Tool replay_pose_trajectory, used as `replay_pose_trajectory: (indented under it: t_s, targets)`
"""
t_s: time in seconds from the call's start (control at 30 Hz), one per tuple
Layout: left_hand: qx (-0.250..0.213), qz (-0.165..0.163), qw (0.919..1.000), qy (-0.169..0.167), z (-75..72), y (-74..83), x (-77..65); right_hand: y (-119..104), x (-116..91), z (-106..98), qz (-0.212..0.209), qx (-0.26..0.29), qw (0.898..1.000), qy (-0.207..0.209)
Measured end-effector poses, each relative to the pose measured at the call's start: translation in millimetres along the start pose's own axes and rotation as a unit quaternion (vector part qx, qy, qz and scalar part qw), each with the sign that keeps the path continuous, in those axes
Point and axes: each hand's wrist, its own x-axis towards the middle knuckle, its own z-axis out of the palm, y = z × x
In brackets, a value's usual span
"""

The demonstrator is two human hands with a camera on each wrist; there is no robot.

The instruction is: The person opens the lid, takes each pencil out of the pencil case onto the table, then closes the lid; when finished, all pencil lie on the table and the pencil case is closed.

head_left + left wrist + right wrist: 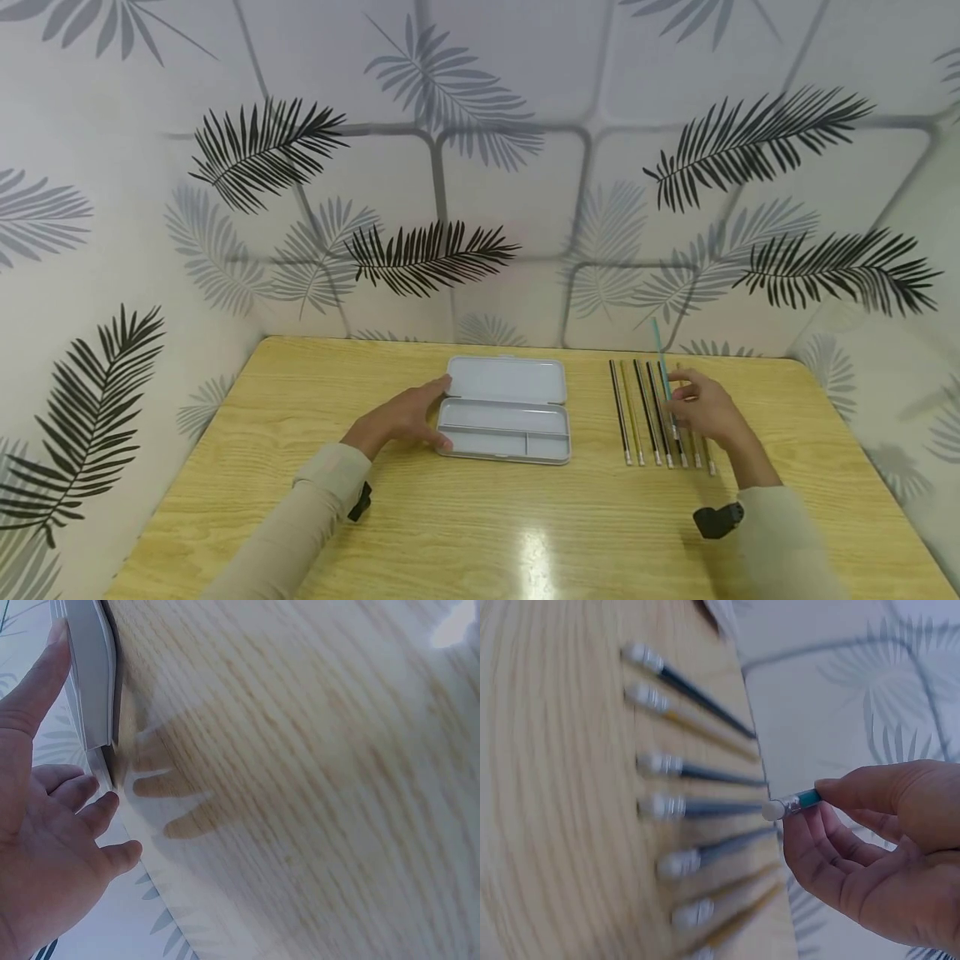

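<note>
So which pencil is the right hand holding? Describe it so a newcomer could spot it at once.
On the light wooden table, look right of the open grey plastic pencil case to the row of pencils lying side by side. The right hand pinches a teal pencil: it alone is lifted and tilted, while the dark and yellowish ones lie flat.

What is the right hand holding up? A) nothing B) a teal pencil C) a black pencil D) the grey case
B: the right hand pinches a teal pencil lifted above the row of pencils that lie on the table, while the left hand rests against the open grey case.
</note>
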Motion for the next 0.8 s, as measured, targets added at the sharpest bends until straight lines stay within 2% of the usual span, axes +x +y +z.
replay_pose_trajectory:
  t_s: [0.13, 0.33, 0.47, 0.67, 0.8]
  targets:
    - [0.001, 0.003, 1.0000, 0.001, -0.6, -0.4, -0.5, 21.4, -7.3, -17.2, 0.032, 0.000, 0.999, -0.002]
    - [0.003, -0.001, 1.0000, 0.004, -0.1, -0.8, -0.4, 41.1, -14.7, -33.6, 0.081, -0.037, 0.996, 0.006]
    - [0.001, 0.000, 1.0000, 0.004, 0.4, -1.4, 0.3, 49.3, -16.1, -34.7, 0.099, -0.070, 0.992, 0.020]
    - [-0.001, 0.001, 1.0000, 0.003, 1.2, -0.6, 0.6, 55.1, -15.7, -34.0, 0.104, -0.132, 0.985, 0.037]
    - [-0.007, -0.002, 1.0000, 0.004, 1.5, -0.3, 0.9, 56.1, -14.4, -31.6, 0.113, -0.147, 0.981, 0.049]
